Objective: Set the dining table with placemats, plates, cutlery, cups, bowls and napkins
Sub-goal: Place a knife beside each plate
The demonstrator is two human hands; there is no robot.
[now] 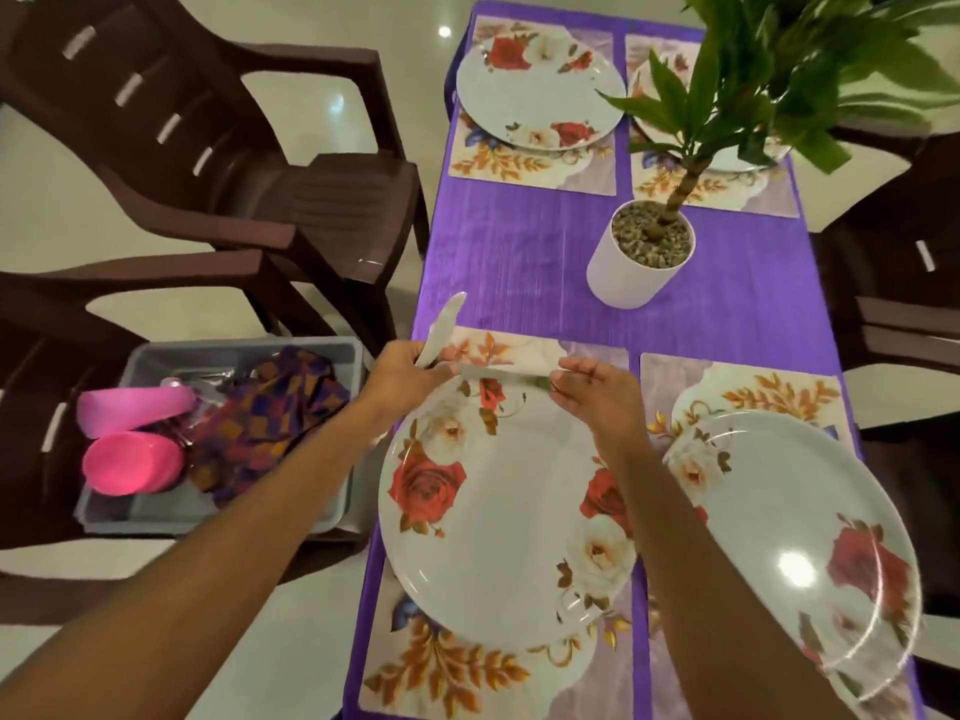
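Near plate (498, 517) at tabletop's (519, 272) left edge, left hand (402, 374) gripping cutlery (444, 327), right hand (592, 397) pinching a blurred silver piece (498, 372).

- Soft, even indoor light falls from overhead.
- One round glare spot sits on the near-right white rose-patterned plate (753, 491), and another on the glossy cream tiled floor (444, 31).
- The pale metal cutlery piece (445, 324) in the left hand (400, 374) is motion-blurred.
- The green plant leaves (831, 59) are out of focus.
- The dark brown plastic chairs (208, 163) bow outward at the frame edges.
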